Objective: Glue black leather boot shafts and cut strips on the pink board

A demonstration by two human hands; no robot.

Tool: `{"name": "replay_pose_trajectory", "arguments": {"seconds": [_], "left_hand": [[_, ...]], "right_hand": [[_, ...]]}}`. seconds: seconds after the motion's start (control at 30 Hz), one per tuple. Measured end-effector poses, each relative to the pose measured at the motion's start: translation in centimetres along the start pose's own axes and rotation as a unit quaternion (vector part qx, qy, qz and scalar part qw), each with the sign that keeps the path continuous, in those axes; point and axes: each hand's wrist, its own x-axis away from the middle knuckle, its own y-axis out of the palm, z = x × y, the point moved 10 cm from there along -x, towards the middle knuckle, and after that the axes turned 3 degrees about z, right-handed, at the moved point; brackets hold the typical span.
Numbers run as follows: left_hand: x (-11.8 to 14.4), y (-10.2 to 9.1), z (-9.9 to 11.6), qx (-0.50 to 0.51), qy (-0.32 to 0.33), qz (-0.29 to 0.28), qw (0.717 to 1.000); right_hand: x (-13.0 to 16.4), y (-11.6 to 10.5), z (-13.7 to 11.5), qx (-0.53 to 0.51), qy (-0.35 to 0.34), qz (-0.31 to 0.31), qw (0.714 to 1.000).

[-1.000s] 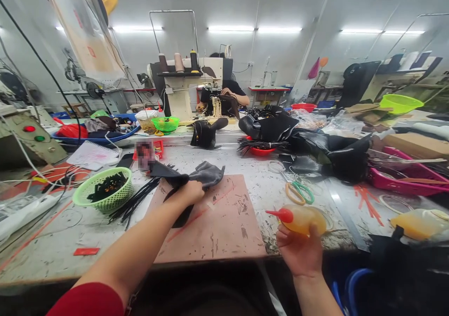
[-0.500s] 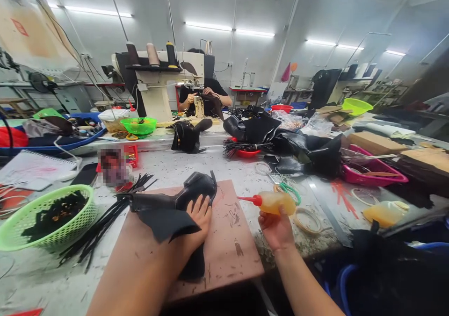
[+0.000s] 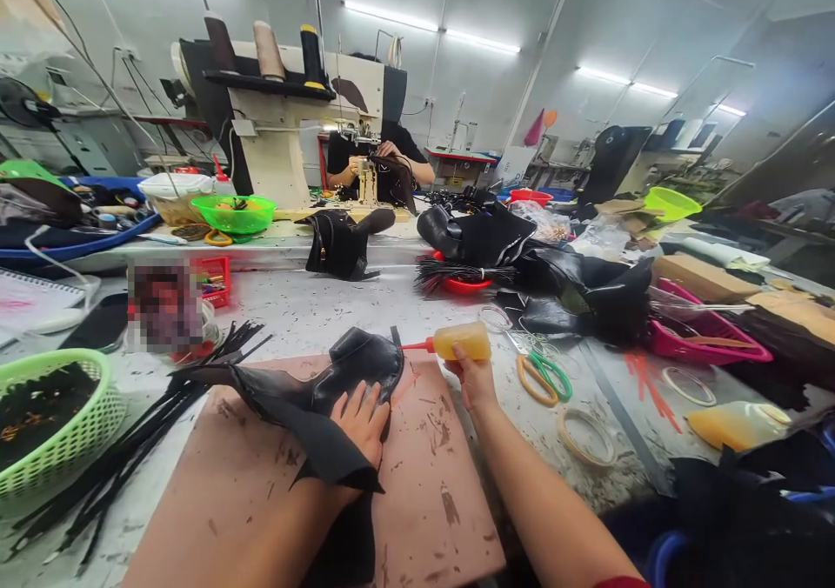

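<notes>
A black leather boot upper (image 3: 358,364) lies on its side on a brownish-pink board (image 3: 427,475). Flat across its lower part rests my left hand (image 3: 360,424), fingers extended and slightly spread. My right hand (image 3: 475,381) is wrapped around a squeeze bottle (image 3: 464,342) of yellowish liquid. The bottle is nearly horizontal, its thin red nozzle pointing left. Its tip is at the upper's right edge, beside a small dark strip (image 3: 395,337) that sticks up there; whether it touches cannot be made out. Part of the upper is hidden under my left hand and forearm.
Left of the board are black strips (image 3: 140,431) and a green basket (image 3: 97,397). Scissors (image 3: 544,379), a tape roll (image 3: 585,438) and a metal ruler (image 3: 626,414) lie to the right. Another person (image 3: 408,157) works at a sewing machine (image 3: 274,136) beyond the table.
My right hand has carried the bottle left, bringing its nozzle up to the boot upper's edge. The scissors are now uncovered. My left hand stays on the upper, and the view has shifted slightly.
</notes>
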Motion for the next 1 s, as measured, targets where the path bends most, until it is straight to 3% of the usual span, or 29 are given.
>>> {"name": "replay_pose_trajectory", "arguments": {"seconds": [0.5,1.0], "left_hand": [[0.2,0.0,0.3,0.007,0.010,0.075,0.997],[0.3,0.4,0.4,0.004,0.008,0.074,0.997]], "right_hand": [[1.6,-2.1,0.9,0.026,0.018,0.016,0.999],[1.8,-2.3,1.0,0.049,0.000,0.016,0.999]]}}
